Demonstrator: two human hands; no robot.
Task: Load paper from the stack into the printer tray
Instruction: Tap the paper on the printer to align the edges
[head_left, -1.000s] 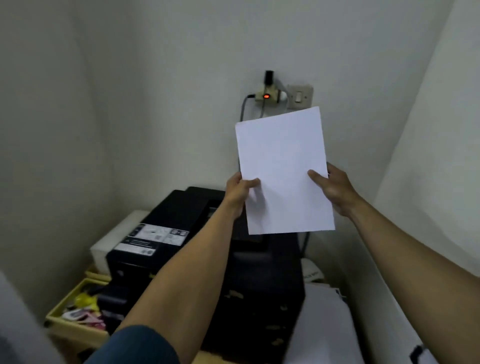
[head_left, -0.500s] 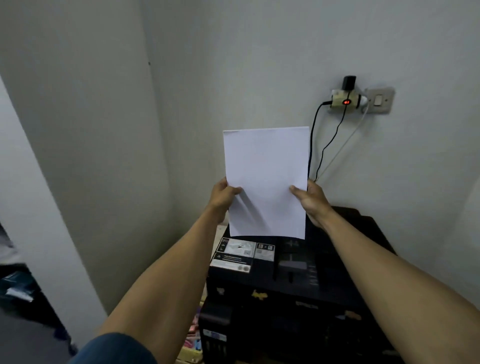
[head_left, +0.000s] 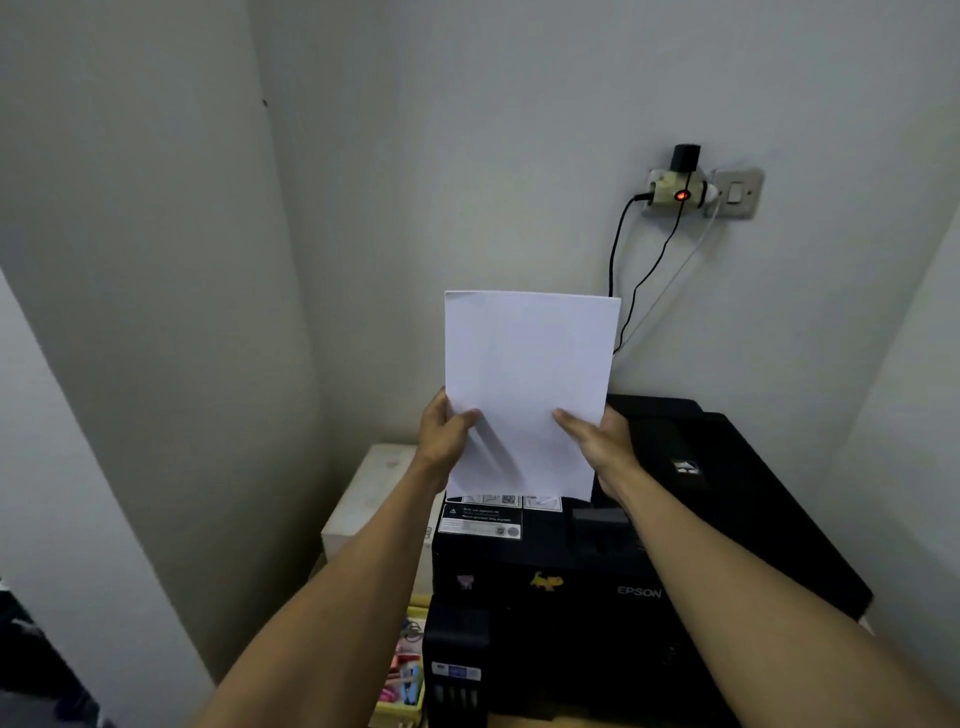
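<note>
1. The paper (head_left: 527, 384) stands nearly upright with its long axis vertical, short edges at top and bottom, its blank face turned toward the camera. Its lower edge hangs just above the rear top of the black Epson printer (head_left: 613, 582), over the white warning label (head_left: 480, 521).
2. The left hand (head_left: 441, 434) grasps the paper's lower left edge, thumb curled over the front face and fingers hidden behind.
3. The right hand (head_left: 597, 439) grasps the lower right edge the same way, thumb lying across the front, fingers behind the paper.
4. The paper is plain white and unprinted, flat, with shadows from the thumbs falling diagonally across its lower part. Whether it is one sheet or several cannot be told.
5. On the wall behind, a plug adapter (head_left: 675, 189) with a red light sits in a socket, cables trailing down behind the paper. A white box (head_left: 376, 493) stands left of the printer.
</note>
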